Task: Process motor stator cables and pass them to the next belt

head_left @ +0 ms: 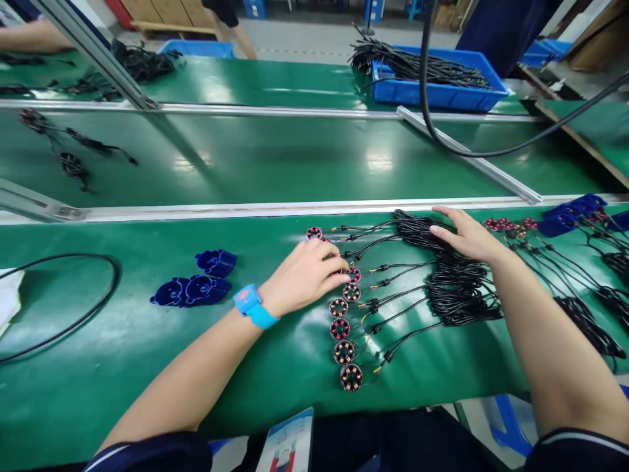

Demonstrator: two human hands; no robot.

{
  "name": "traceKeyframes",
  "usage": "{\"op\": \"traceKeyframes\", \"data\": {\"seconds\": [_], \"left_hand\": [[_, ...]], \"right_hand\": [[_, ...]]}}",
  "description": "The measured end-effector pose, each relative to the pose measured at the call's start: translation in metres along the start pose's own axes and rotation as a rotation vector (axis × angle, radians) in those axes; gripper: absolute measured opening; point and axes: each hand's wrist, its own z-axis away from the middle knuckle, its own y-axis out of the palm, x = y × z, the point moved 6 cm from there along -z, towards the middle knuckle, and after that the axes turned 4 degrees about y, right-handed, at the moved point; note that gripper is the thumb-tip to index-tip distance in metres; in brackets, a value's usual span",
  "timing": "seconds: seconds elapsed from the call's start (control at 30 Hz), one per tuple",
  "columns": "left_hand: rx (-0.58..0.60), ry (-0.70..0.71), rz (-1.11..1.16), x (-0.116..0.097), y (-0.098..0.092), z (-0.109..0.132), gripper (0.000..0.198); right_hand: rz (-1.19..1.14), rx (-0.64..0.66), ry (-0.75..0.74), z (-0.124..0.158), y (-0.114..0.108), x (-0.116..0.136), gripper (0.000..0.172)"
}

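My left hand, with a blue wristband, reaches over a column of small round motor stators. Its fingers bend down and close at the edge of a stator with red windings; they partly cover the stators under the palm. From the stators, thin wires lead right to coiled black cables lying bunched side by side. Over the upper coils rests my right hand, thumb and fingers apart, holding nothing.
Dark blue plastic housings stand at left, near a looped black cable. More housings, stators and cable coils lie at right. A metal rail and a blue bin of cables are beyond. A thick cable hangs overhead.
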Motion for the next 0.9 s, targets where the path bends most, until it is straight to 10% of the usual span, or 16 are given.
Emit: {"op": "traceKeyframes", "data": {"seconds": [0.57, 0.73, 0.9], "left_hand": [[0.009, -0.134, -0.275, -0.038, 0.019, 0.015, 0.047], [-0.11, 0.031, -0.241, -0.108, 0.028, 0.039, 0.09], [-0.007, 0.145, -0.231, -0.142, 0.058, 0.055, 0.067]], "right_hand": [[0.057, 0.039, -0.199, 0.007, 0.021, 0.024, 0.05], [0.041, 0.01, -0.161, 0.021, 0.02, 0.015, 0.049], [0.036, -0.029, -0.06, 0.043, 0.017, 0.002, 0.049]]}}
